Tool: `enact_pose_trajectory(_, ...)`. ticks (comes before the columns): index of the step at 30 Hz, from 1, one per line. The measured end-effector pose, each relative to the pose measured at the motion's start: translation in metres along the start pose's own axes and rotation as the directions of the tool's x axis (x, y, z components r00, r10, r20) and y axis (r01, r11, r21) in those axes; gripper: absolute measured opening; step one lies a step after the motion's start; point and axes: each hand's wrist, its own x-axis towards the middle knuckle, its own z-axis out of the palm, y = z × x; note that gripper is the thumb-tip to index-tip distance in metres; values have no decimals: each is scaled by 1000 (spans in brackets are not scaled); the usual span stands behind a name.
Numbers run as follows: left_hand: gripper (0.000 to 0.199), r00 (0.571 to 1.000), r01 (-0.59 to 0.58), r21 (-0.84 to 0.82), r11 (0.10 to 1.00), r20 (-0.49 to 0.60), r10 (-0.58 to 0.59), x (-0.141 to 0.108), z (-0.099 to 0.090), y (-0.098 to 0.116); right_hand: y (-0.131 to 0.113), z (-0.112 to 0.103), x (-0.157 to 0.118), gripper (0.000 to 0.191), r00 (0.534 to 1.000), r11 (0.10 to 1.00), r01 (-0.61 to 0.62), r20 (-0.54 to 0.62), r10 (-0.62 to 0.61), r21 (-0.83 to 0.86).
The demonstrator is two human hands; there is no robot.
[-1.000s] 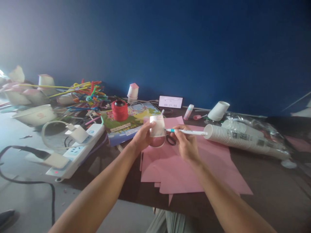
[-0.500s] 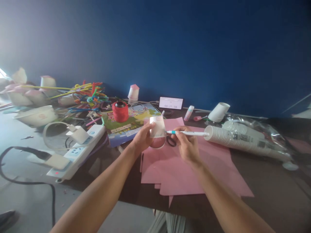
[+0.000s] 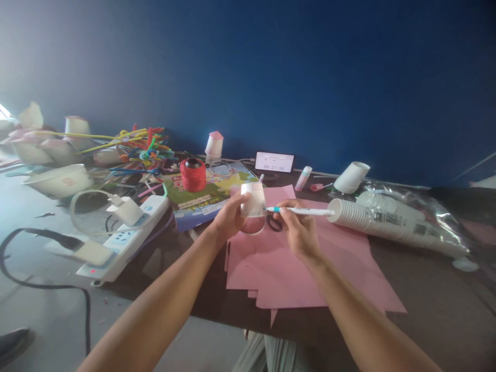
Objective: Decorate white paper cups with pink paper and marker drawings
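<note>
A white paper cup (image 3: 253,199) with a small red outlined mark and faint lettering is held in my left hand (image 3: 231,214), its fingers around the left side. My right hand (image 3: 300,227) grips a white marker (image 3: 306,212) with a teal band, and the tip meets the cup's right side or is very close to it. Below the cup shows a round pinkish surface with a pale rim. Dark scissor handles (image 3: 275,223) lie between my hands on pink paper sheets (image 3: 287,279).
Stacked paper cups (image 3: 387,225) in plastic lie at right, near a tilted cup (image 3: 351,177). A glue stick (image 3: 303,178) and a timer screen (image 3: 274,161) stand behind. Leftward are red thread (image 3: 192,175), a booklet (image 3: 201,201), pipe cleaners (image 3: 149,147) and a power strip (image 3: 126,240).
The view has shifted slightly. My hands keep nearly the same hold on the cup and marker, with no clear movement between them.
</note>
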Motion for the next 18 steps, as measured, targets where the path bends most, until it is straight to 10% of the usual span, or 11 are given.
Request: enact_pose_trajectory(18,29,999,6,46,999,-34,-4,4,-9,-4,-2,0,0,7,1000,991,-16,24,13,130)
